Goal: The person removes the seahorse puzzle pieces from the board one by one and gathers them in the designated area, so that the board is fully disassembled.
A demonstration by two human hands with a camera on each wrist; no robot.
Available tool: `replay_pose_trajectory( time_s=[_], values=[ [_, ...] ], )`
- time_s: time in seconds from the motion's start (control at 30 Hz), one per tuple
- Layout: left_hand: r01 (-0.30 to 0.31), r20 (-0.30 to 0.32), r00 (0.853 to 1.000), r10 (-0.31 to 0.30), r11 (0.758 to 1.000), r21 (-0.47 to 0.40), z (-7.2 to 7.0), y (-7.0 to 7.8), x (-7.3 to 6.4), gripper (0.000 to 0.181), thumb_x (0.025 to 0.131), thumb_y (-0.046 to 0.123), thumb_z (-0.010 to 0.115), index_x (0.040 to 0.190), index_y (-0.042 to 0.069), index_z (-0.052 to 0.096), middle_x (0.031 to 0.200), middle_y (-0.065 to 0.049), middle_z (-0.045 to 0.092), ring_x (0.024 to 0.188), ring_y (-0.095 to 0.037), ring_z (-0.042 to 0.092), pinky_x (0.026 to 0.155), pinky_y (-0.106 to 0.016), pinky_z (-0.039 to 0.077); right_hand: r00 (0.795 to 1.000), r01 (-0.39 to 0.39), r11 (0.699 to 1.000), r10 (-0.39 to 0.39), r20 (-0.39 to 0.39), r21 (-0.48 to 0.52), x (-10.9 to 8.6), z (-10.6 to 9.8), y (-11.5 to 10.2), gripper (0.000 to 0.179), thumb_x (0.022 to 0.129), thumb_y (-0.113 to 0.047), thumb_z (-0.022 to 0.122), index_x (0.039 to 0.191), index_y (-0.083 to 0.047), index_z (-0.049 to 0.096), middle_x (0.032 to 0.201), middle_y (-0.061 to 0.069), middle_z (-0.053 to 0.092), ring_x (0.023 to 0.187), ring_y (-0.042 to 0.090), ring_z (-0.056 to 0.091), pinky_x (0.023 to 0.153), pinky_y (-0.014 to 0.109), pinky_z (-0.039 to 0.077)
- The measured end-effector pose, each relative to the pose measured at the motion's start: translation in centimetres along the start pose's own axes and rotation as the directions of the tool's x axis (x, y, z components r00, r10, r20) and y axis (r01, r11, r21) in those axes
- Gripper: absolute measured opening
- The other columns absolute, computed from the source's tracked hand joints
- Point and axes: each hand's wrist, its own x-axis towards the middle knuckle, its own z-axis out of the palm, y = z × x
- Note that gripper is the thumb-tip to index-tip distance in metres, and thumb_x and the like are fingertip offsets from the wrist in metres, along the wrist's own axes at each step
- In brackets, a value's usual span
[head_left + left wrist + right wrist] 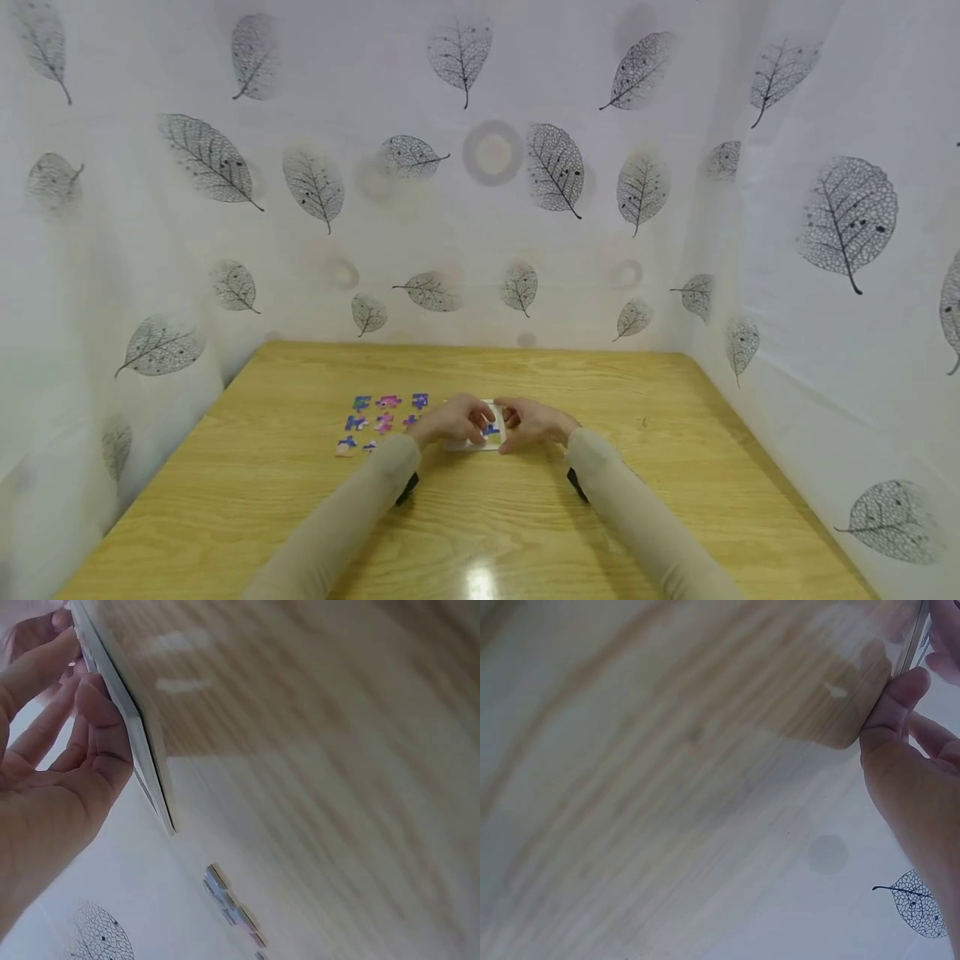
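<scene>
A shallow white puzzle tray [454, 447] lies flat on the table in the head view, partly covered by both hands. My left hand [455, 418] reaches over it from the left. Its thumb and bent fingers pinch at a blue and yellowish puzzle piece [492, 432] inside the tray's right side. The left wrist view shows this hand [67, 761] low against the tray's rim [146, 757], the piece hidden. My right hand [536, 423] holds the tray's right edge, thumb at the near corner, fingers at the far one. Its thumb [900, 701] presses the rim in the right wrist view.
Several loose jigsaw pieces [384, 423], purple, pink and blue, lie in rough rows left of the tray. They appear edge-on as small pieces [231, 906] in the left wrist view. A leaf-printed white curtain [480, 242] surrounds the wooden table [495, 517].
</scene>
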Motion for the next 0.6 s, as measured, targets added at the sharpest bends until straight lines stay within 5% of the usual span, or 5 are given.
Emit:
replay_pose_trajectory(
  time_s=[0.6],
  values=[
    [0.028,0.011,1.0,-0.028,0.997,0.073,0.38,0.38,0.28,0.036,0.077,-0.003,0.076,0.112,0.004,0.069,0.089,-0.006,0.065,0.077,-0.015,0.055,0.067,-0.024,0.047,1.0,0.013,1.0,-0.013,-0.007,-0.016,-0.17,0.05,-0.32,0.092,0.074,-0.005,0.084,0.15,-0.002,0.033,0.118,0.009,0.052,0.109,0.021,0.05,0.099,0.038,0.045]
  ],
)
